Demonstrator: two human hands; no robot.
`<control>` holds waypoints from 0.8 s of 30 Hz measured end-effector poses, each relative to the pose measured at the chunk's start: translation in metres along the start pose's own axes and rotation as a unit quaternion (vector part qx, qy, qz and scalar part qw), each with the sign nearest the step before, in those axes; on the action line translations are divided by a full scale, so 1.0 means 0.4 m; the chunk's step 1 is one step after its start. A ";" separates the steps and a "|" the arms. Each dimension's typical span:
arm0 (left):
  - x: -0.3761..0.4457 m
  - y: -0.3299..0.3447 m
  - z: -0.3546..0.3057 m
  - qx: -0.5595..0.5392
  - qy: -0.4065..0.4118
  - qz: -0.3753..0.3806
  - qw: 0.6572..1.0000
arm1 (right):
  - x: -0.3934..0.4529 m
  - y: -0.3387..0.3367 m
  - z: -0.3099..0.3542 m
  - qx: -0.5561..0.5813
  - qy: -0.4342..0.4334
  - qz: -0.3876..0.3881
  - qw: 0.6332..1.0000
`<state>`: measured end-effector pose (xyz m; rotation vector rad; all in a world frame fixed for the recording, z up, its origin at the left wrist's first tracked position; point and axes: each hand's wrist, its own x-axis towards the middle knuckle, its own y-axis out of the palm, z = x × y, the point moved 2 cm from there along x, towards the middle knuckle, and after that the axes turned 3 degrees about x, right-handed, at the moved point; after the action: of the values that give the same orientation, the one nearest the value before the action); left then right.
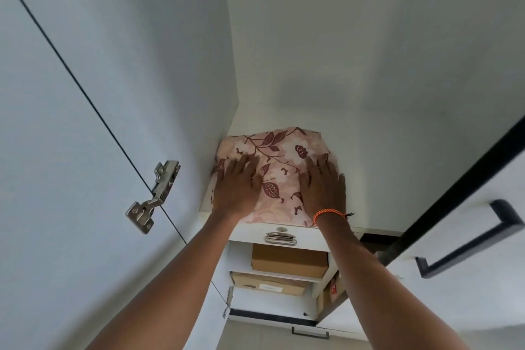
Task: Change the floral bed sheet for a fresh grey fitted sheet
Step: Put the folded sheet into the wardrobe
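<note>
Here we press both hands flat, the left hand and right hand with fingers straight, on the folded floral sheet lying on the wardrobe shelf, seemingly stowing it; next we likely fetch the unseen grey sheet

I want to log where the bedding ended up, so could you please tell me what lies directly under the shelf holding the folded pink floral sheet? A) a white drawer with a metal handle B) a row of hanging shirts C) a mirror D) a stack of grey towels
A: the folded pink floral sheet, pressed flat by both hands, sits on a shelf above the white drawer with a metal handle.
</note>
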<state>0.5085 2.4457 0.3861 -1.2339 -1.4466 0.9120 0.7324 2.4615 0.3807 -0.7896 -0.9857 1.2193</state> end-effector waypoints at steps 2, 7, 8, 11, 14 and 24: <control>0.013 0.031 0.030 0.005 0.012 0.023 1.000 | 0.010 0.014 -0.013 -0.006 -0.005 -0.002 1.000; 0.068 0.049 0.050 -0.004 0.026 0.017 0.999 | 0.032 0.022 -0.014 -0.023 0.015 -0.007 1.000; 0.081 0.052 0.048 -0.006 0.032 0.017 0.999 | 0.036 0.021 -0.014 -0.022 0.022 -0.014 0.999; 0.113 0.053 0.042 0.007 0.050 0.018 0.999 | 0.040 -0.003 -0.008 -0.007 0.030 -0.077 0.997; 0.105 0.024 0.014 0.089 0.019 -0.031 0.995 | 0.009 -0.027 0.004 0.007 -0.019 -0.166 0.986; -0.221 -0.060 -0.021 -0.042 -0.076 -0.106 0.991 | -0.229 -0.050 0.118 0.146 -0.066 -0.171 0.972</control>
<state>0.5104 2.3539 0.3926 -1.0637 -1.7169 0.8219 0.6915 2.3667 0.4003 -0.2950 -0.9740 1.0911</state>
